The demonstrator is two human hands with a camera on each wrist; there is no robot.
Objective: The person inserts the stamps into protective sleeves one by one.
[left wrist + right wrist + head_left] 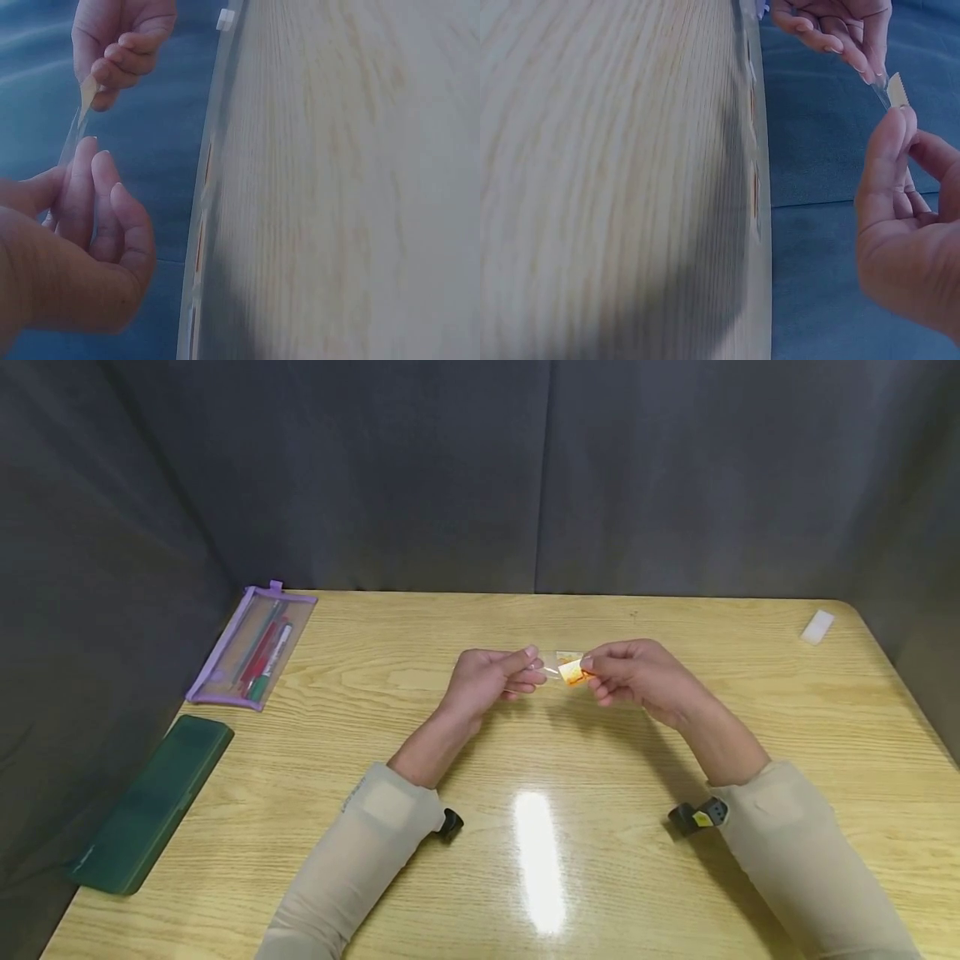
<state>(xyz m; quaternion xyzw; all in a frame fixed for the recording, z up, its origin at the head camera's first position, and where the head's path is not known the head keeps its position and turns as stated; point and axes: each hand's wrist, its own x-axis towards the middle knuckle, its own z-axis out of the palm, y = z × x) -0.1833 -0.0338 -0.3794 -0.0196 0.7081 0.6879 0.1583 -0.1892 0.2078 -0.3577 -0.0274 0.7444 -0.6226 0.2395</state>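
Over the middle of the table, my left hand [491,677] pinches a clear plastic sleeve [550,670] between thumb and fingers. My right hand [637,677] pinches a small orange-and-yellow stamp [573,673] at the sleeve's right end. In the right wrist view the stamp [897,91] shows a pale side and a toothed edge, close against the sleeve [881,91]. Another bit of orange and white shows just behind the stamp in the head view; whether it lies inside the sleeve I cannot tell. Fingers hide part of both items.
At the left back lies a mesh pouch [217,689] with a purple border and several pens inside. A dark green case [153,806] is in front of it along the left edge. One small white block [817,627] sits at the back right corner. Dark curtains [540,477] surround the table [420,627].
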